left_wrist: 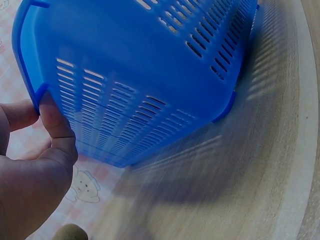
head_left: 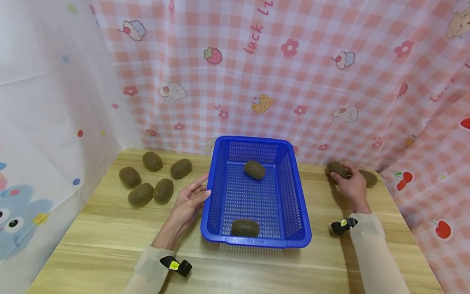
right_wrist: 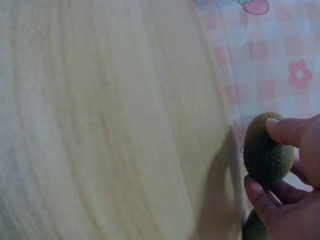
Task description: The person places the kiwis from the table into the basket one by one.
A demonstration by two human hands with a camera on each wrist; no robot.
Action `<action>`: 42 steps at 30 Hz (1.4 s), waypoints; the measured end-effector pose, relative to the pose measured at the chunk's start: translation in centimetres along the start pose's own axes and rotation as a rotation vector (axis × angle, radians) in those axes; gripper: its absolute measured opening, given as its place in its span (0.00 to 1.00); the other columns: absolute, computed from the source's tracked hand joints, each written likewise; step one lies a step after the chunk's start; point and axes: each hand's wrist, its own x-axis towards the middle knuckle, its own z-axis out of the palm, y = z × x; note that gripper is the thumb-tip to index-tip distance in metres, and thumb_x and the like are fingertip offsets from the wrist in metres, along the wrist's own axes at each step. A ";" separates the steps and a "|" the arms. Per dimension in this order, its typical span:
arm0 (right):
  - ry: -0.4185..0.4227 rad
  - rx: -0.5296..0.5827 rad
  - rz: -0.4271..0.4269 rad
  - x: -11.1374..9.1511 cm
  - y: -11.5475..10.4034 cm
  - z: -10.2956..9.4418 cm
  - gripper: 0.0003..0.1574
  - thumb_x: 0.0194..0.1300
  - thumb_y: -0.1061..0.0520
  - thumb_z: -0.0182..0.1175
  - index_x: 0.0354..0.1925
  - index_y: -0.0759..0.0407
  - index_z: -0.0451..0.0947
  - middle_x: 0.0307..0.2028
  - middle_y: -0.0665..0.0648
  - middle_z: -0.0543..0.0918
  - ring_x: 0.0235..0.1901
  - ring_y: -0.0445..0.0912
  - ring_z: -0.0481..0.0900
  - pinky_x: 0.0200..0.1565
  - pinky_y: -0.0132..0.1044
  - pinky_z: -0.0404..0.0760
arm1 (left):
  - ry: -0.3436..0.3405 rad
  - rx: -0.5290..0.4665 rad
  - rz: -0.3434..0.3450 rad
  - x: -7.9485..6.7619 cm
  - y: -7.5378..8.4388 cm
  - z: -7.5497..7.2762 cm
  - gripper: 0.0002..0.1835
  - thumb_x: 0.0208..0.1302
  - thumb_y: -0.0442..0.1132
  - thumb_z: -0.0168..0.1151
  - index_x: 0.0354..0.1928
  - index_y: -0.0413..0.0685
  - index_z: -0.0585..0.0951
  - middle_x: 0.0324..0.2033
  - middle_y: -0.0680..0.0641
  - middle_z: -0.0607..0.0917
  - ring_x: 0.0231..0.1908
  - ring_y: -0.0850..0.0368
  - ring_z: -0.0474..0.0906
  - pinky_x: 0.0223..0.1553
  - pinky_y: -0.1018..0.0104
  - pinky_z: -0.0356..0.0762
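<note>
My left hand [head_left: 188, 205] pinches the left rim of a blue plastic basket [head_left: 205, 216], thumb on one side of the rim and fingers on the other, as the left wrist view shows. Inside the basket lie two brown kiwis, one toward the back [head_left: 254, 170] and one by the front wall [head_left: 244, 228]. At the right, my right hand [head_left: 353, 184] holds a kiwi [right_wrist: 266, 150] between thumb and fingers near the table's back edge. Another kiwi [head_left: 368, 178] sits just right of that hand, partly hidden behind it.
Several kiwis, among them one kiwi [head_left: 140, 194], lie in a loose group on the wooden table [head_left: 110, 245], left of the basket. A pink checked cloth [head_left: 312, 81] hangs behind the table and along its right. A white cloth [head_left: 55, 102] hangs at the left.
</note>
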 end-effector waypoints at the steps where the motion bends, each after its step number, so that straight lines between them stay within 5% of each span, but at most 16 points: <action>1: -0.004 0.006 0.000 0.0 -0.1 0.0 0.45 0.73 0.41 0.60 0.78 0.59 0.59 0.72 0.75 0.67 0.70 0.69 0.66 0.69 0.62 0.70 | 0.007 -0.003 -0.001 -0.1 0.1 0.0 0.35 0.70 0.26 0.59 0.77 0.44 0.64 0.43 0.54 0.84 0.38 0.66 0.82 0.37 0.76 0.82; 8: -0.010 0.020 -0.084 0.0 -1.3 -0.5 0.44 0.72 0.40 0.62 0.77 0.58 0.63 0.71 0.73 0.69 0.67 0.68 0.70 0.64 0.60 0.73 | 0.021 0.015 0.005 0.0 0.9 -0.2 0.35 0.70 0.27 0.60 0.77 0.45 0.65 0.42 0.55 0.84 0.38 0.66 0.82 0.37 0.76 0.82; 13: -0.001 0.025 -0.115 -0.1 -2.2 -0.8 0.44 0.70 0.40 0.64 0.75 0.57 0.65 0.70 0.72 0.71 0.64 0.67 0.73 0.56 0.48 0.78 | 0.015 0.014 -0.002 0.2 1.2 -0.2 0.35 0.71 0.27 0.60 0.78 0.46 0.64 0.43 0.55 0.83 0.37 0.66 0.82 0.36 0.76 0.82; 22: 0.014 -0.002 -0.164 -1.2 -2.7 -1.1 0.41 0.69 0.42 0.66 0.72 0.57 0.70 0.65 0.70 0.78 0.59 0.62 0.79 0.44 0.23 0.71 | 0.001 0.003 -0.009 0.1 0.6 0.0 0.35 0.71 0.27 0.60 0.77 0.45 0.64 0.42 0.55 0.84 0.37 0.66 0.82 0.36 0.76 0.82; 25: 0.010 -0.008 -0.183 -1.6 -3.1 -1.2 0.41 0.69 0.42 0.66 0.73 0.58 0.69 0.65 0.70 0.77 0.60 0.63 0.79 0.47 0.27 0.75 | -0.001 0.006 -0.010 0.0 0.4 0.1 0.35 0.70 0.28 0.61 0.77 0.45 0.64 0.42 0.54 0.84 0.38 0.67 0.82 0.37 0.76 0.82; 32: -0.010 -0.011 -0.221 -2.6 -4.5 -1.5 0.44 0.70 0.39 0.64 0.75 0.57 0.67 0.67 0.72 0.75 0.61 0.67 0.78 0.59 0.57 0.79 | -0.013 -0.001 -0.002 0.0 0.2 0.1 0.35 0.71 0.28 0.61 0.78 0.42 0.63 0.42 0.55 0.85 0.38 0.66 0.82 0.38 0.76 0.83; 42: -0.018 0.010 -0.301 -3.9 -7.2 -1.8 0.45 0.69 0.39 0.65 0.75 0.57 0.66 0.65 0.72 0.76 0.61 0.66 0.78 0.62 0.61 0.78 | -0.010 -0.015 0.004 0.1 0.0 0.0 0.36 0.70 0.26 0.60 0.78 0.43 0.63 0.42 0.54 0.84 0.38 0.66 0.83 0.38 0.75 0.83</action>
